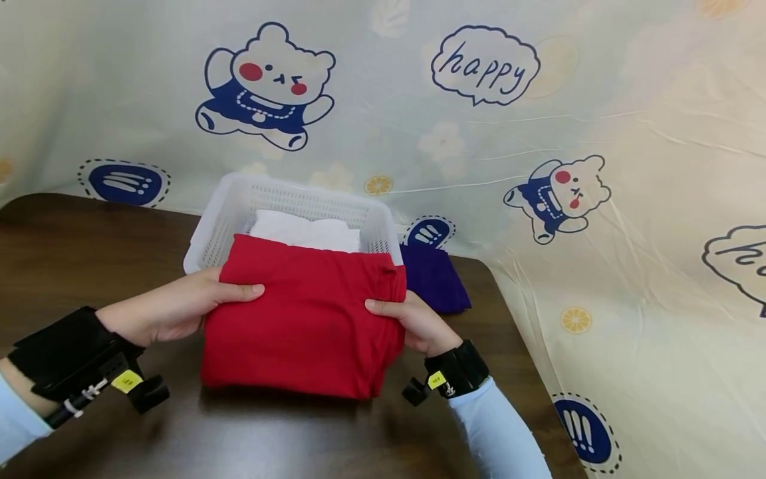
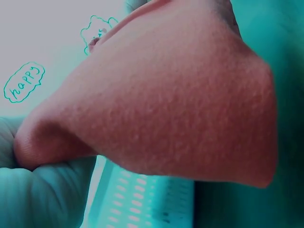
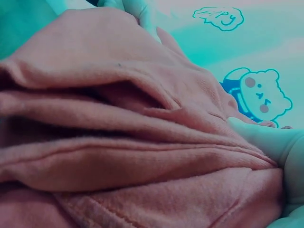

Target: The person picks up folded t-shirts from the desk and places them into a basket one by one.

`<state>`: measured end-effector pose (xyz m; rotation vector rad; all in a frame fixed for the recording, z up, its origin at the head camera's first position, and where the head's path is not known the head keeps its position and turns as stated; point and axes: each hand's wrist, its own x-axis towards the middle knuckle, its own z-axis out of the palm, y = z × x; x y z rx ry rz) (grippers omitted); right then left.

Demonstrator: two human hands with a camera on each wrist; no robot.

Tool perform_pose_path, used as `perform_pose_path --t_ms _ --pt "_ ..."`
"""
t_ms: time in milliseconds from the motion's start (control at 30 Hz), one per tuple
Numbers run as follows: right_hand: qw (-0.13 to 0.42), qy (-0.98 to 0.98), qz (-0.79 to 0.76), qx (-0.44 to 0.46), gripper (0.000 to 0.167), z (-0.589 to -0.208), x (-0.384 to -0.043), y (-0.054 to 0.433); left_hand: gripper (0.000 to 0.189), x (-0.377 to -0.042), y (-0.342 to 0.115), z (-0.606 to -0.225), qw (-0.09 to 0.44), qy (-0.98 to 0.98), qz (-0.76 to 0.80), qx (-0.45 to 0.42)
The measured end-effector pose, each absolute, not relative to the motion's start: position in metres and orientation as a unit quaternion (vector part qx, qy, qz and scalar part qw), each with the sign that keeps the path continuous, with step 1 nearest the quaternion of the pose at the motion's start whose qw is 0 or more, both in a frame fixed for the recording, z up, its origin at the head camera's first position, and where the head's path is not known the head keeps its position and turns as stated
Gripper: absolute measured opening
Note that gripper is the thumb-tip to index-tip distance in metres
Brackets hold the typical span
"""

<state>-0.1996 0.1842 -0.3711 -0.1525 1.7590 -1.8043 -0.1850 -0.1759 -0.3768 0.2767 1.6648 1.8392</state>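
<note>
The left grip [image 1: 193, 303] and right grip [image 1: 419, 321] pinched opposite sides of the folded red cloth [image 1: 299, 319], held above the worktop [image 1: 84, 259], partly hiding the white basket [image 1: 211, 229] with white cloth [image 1: 305, 231] inside.

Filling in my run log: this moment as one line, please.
left hand: grips folded red cloth; right hand: grips its opposite side; white basket: holds white cloth; purple cloth: on table
</note>
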Motion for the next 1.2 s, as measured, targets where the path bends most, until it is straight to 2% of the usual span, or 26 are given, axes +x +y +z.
perform_pose_path --t_ms 367,867,1200 --pt "0.256 0.699 -0.663 -0.079 0.039 -0.348 -0.221 0.176 0.047 -0.2 -0.179 -0.363 0.272 0.656 0.696 0.107" --pt "0.215 0.732 -0.644 -0.066 0.041 -0.334 -0.242 0.171 0.051 -0.221 -0.177 -0.351 0.228 0.692 0.677 0.107" --pt "0.188 0.743 -0.64 -0.059 0.046 -0.34 -0.266 0.159 0.06 -0.237 -0.178 -0.354 0.194 0.724 0.655 0.093"
